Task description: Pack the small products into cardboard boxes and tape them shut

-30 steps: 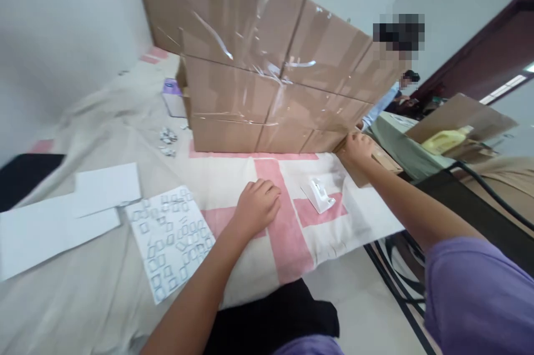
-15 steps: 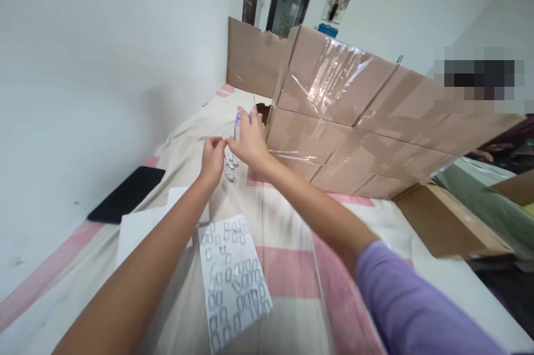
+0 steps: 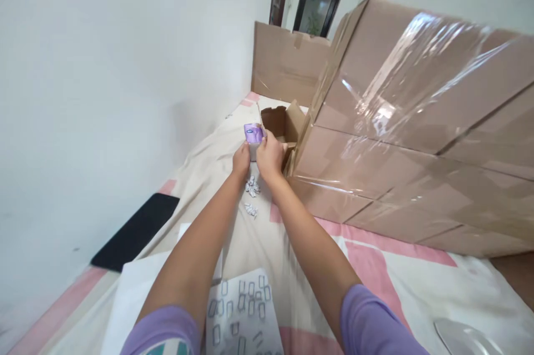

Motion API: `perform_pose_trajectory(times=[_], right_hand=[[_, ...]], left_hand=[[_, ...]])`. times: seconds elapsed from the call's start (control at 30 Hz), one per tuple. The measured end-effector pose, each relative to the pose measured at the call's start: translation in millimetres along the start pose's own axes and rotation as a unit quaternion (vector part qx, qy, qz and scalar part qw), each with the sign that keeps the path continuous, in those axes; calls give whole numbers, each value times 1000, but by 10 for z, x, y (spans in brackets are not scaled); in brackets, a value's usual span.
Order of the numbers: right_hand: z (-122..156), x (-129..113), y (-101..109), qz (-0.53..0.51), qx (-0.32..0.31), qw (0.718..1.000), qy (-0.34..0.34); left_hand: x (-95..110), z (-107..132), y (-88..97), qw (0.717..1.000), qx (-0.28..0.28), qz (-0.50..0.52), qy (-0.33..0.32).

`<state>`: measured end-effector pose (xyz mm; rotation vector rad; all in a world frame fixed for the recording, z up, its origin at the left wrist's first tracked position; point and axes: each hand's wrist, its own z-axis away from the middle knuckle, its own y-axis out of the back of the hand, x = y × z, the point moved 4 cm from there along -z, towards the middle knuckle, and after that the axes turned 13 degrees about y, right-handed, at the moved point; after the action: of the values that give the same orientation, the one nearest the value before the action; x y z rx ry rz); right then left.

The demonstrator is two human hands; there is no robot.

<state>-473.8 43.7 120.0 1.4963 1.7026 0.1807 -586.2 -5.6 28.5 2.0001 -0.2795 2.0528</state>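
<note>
A small box with a purple, printed top [image 3: 253, 132] and a pale side stands between my hands on the bedspread. My left hand [image 3: 241, 161] presses against its left side, fingers closed along it. My right hand [image 3: 270, 156] grips its right side, with the thumb near the top edge. Just in front of the box lie two little heaps of folded white paper slips [image 3: 252, 186]. Closer to me, a white sheet with many hand-drawn small rectangles [image 3: 244, 316] lies flat, partly cut off by the frame's bottom edge.
Tall taped cardboard boxes [image 3: 400, 116] form a wall on the right. An open brown carton [image 3: 274, 117] sits behind my right hand. A black flat slab [image 3: 136, 232] and blank white paper [image 3: 133, 294] lie on the left, by the white wall [image 3: 104, 65]. A shiny rounded object [image 3: 465, 338] is at lower right.
My left hand has moved forward to the purple box, and my right hand has lowered onto its right side. The view has turned right, bringing the open carton into sight.
</note>
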Motion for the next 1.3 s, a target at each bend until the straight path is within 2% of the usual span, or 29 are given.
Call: perform_pose_trajectory(times=[0.1, 0.2, 0.27, 0.33, 0.4, 0.47, 0.5, 0.57, 0.67, 0.73, 0.83, 0.93, 1.03, 1.13, 1.23, 1.3], right_hand=[[-6, -254, 146, -36, -12, 999, 23], [61, -780, 382, -83, -12, 992, 89], [163, -1184, 574, -130, 9, 984, 119], [326, -1556, 768, -168, 14, 974, 150], [552, -1827, 979, -189, 6, 963, 194], [833, -1937, 1239, -207, 2, 950, 236], [987, -1924, 1398, -218, 6, 944, 249], [1319, -1783, 1778, -242, 26, 933, 263], [1853, -1413, 2456, -259, 70, 923, 277], [2201, -1124, 2900, -244, 99, 924, 277], [2654, -681, 3418, -183, 145, 937, 258], [2989, -321, 3662, -112, 180, 942, 262], [3190, -90, 3629, -89, 174, 936, 292], [3286, 48, 3476, -104, 146, 926, 331], [3302, 159, 3379, -79, 104, 933, 337], [3281, 237, 3371, -41, 66, 949, 307]], left_hand=[[312, 236, 406, 997, 60, -22, -52], [777, 745, 963, 983, 121, -55, -128], [1080, 1228, 1328, 962, 158, -107, -194], [1310, 1782, 1634, 925, 196, -192, -264], [1417, 2342, 1856, 889, 214, -261, -310], [1400, 2875, 1953, 864, 201, -309, -343], [1349, 3125, 1938, 853, 182, -333, -357], [1179, 3596, 1780, 830, 138, -374, -390], [834, 4201, 1310, 801, 64, -397, -444], [608, 4500, 955, 774, 19, -403, -488], [334, 4724, 525, 708, -61, -415, -569], [180, 4701, 315, 660, -131, -410, -615], [166, 4650, 269, 646, -178, -409, -620], [283, 4728, 346, 642, -207, -398, -622], [451, 4832, 658, 648, -196, -399, -619], [563, 4781, 1056, 676, -130, -416, -594]])
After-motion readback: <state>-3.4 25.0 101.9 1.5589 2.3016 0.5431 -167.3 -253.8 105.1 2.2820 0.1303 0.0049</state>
